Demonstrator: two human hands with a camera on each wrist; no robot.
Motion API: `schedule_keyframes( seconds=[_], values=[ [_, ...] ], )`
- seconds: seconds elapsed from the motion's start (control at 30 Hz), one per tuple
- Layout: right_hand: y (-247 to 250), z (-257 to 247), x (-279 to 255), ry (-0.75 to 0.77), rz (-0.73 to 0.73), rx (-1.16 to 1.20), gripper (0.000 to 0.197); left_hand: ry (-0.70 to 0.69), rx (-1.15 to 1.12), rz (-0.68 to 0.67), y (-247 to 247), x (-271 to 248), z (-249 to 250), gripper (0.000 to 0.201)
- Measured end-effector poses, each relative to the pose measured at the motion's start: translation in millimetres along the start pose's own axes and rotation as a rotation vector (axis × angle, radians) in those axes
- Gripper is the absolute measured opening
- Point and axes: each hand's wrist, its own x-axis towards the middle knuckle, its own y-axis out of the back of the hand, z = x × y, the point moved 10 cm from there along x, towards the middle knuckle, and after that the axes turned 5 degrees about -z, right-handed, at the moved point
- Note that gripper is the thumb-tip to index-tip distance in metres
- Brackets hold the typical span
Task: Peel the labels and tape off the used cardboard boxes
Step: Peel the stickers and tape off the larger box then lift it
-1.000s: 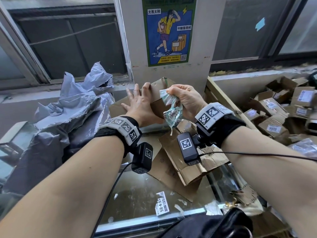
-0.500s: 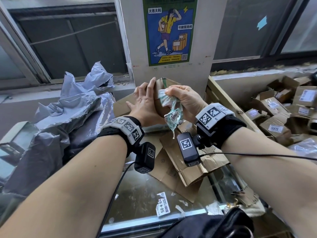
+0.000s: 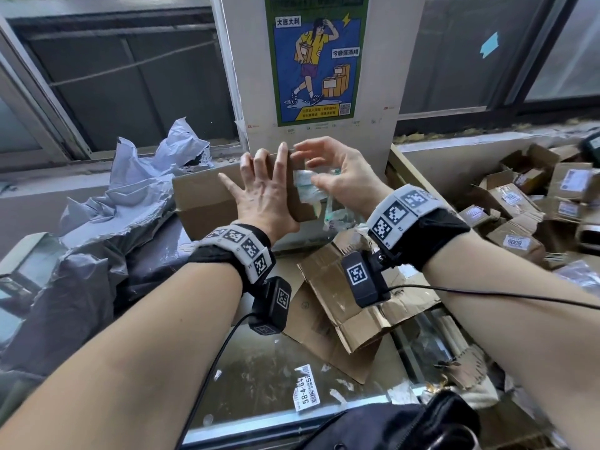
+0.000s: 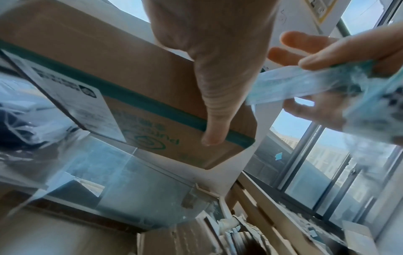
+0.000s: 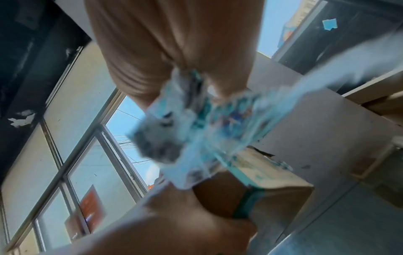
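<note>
A brown cardboard box (image 3: 201, 203) stands on the glass counter in front of the pillar. My left hand (image 3: 263, 193) presses flat on its near end with fingers spread. In the left wrist view its thumb lies across the box (image 4: 109, 57), which bears a teal tape band (image 4: 152, 101) and a white label (image 4: 72, 103). My right hand (image 3: 344, 170) hovers beside the box's right end with fingers spread. A crumpled wad of peeled teal tape (image 3: 308, 186) sits between its thumb and forefinger. A strip of that tape (image 4: 305, 84) stretches toward the box. The wad (image 5: 196, 131) is blurred in the right wrist view.
Grey plastic mailer bags (image 3: 113, 222) are heaped at the left. Torn flattened cardboard (image 3: 350, 306) lies on the glass counter (image 3: 259, 368), where a peeled label (image 3: 305, 388) is stuck. Several small labelled boxes (image 3: 519, 216) are piled at the right. A black bag (image 3: 389, 427) sits at the near edge.
My right hand's fingers have spread out from a clenched grip on the wad. My left hand has slid up and to the right along the box.
</note>
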Motion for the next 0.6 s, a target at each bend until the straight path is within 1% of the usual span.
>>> schedule_keyframes(
  seconds=[0.03, 0.1, 0.17, 0.23, 0.3, 0.37, 0.4, 0.43, 0.5, 0.6],
  values=[
    [-2.9, -0.3, 0.7, 0.01, 0.006, 0.059, 0.033, 0.006, 0.006, -0.007, -0.2, -0.2, 1.8, 0.134],
    [-7.9, 6.9, 3.7, -0.029, 0.012, 0.131, 0.02, 0.017, 0.027, -0.01, 0.2, -0.9, 3.3, 0.135],
    [-5.8, 17.5, 5.9, -0.085, 0.051, 0.172, 0.017, 0.006, 0.069, -0.014, 0.7, -2.1, 7.1, 0.136],
    [-0.2, 28.1, 4.9, -0.146, 0.116, 0.221, 0.029, -0.016, 0.112, -0.017, 1.9, -4.0, 14.5, 0.136],
    [0.8, 30.4, 3.3, -0.138, 0.146, 0.241, 0.048, -0.018, 0.115, -0.007, 6.7, -5.3, 20.0, 0.134],
    [-0.3, 23.2, 2.1, -0.071, 0.129, 0.154, 0.072, -0.003, 0.109, -0.008, 10.6, -5.1, 20.5, 0.134],
    [0.1, 20.9, 2.2, -0.049, 0.115, 0.11, 0.079, -0.002, 0.122, -0.016, 10.5, -5.5, 20.3, 0.135],
    [1.8, 19.0, 2.8, -0.039, 0.106, 0.072, 0.081, -0.008, 0.146, -0.026, 9.9, -6.9, 21.2, 0.135],
    [6.8, 14.4, 3.2, -0.049, 0.128, -0.053, 0.073, -0.024, 0.202, -0.045, 7.2, -11.3, 24.7, 0.134],
    [4.8, 1.0, -1.8, -0.089, 0.199, -0.514, 0.052, -0.044, 0.251, -0.032, 5.4, -13.5, 35.2, 0.132]
  ],
)
